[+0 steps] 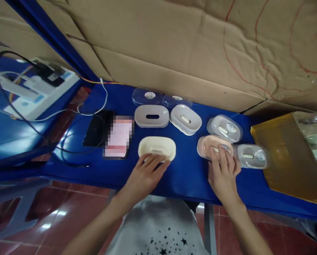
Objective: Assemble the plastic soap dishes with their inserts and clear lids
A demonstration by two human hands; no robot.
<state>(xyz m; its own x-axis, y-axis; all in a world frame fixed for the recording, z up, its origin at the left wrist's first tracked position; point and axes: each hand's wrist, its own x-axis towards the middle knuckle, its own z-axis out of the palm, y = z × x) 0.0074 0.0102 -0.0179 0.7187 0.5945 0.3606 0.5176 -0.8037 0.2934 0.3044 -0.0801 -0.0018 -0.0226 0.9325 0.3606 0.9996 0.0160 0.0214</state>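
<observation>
My left hand [149, 171] rests its fingertips on the near rim of a cream oval dish [157, 142], its fingers slightly bent. Over a pink oval box with a clear lid [207, 142] lies my right hand [223, 166], fingers curved across its top. Two lidded grey boxes are beside it, one behind [222, 129] and one to the right [247, 156]. Behind the cream dish stand a pale oval tray with a slot [143, 118] and a similar piece with a white bar in its slot [186, 118]. Two clear lids [141, 97] [170, 101] lie at the back.
A phone with a blurred screen [119, 136] and a black device [94, 131] lie left on the blue table [186, 180]. Cables run from a white power strip [28, 102]. A yellow-brown box [283, 159] with plastic-wrapped items stands right; cardboard [174, 46] rises behind.
</observation>
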